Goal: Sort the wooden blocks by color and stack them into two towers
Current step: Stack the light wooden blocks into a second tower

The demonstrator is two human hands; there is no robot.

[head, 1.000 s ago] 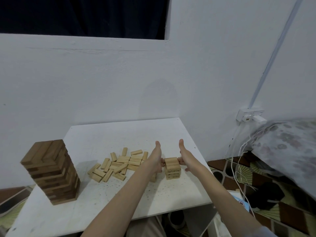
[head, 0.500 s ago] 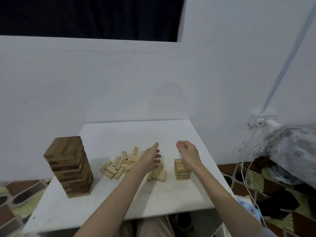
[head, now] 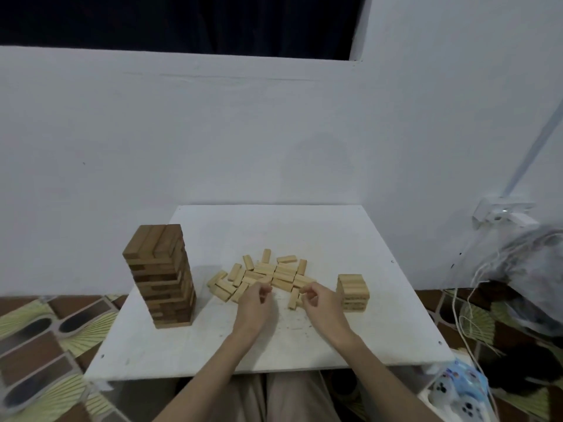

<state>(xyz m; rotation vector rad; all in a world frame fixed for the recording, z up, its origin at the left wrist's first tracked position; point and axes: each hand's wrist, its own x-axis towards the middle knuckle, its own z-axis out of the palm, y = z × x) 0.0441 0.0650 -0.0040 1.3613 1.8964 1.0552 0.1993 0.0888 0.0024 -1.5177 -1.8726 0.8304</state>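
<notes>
floor tiles (head: 45,333): patterned brown and green, left of bench
bench (head: 304,233): white top, set against white wall (head: 213,132)
dark tower (head: 160,274): tall stack of dark brown blocks, upright, on left part of bench, well apart from hands
loose light blocks (head: 262,277): pale wood pile lying flat mid-bench, between the two towers, jumbled, many touching
left hand (head: 254,306): at near edge of pile, fingers curled, fingertips at a light block; cannot tell if it really pinches it
single light block (head: 293,298): lies on bench between the two hands, just beside right hand fingers
right hand (head: 320,301): fingers curled in, thumb toward fingertips, near pile's right end; a grasp on any block cannot be told
light tower (head: 352,292): short stack of pale blocks, upright, right of pile, just beside right hand, not touched
wall socket (head: 502,213): white, right of bench, white cables (head: 463,300) hanging down
patterned fabric (head: 530,263): far right edge, blurred
</notes>
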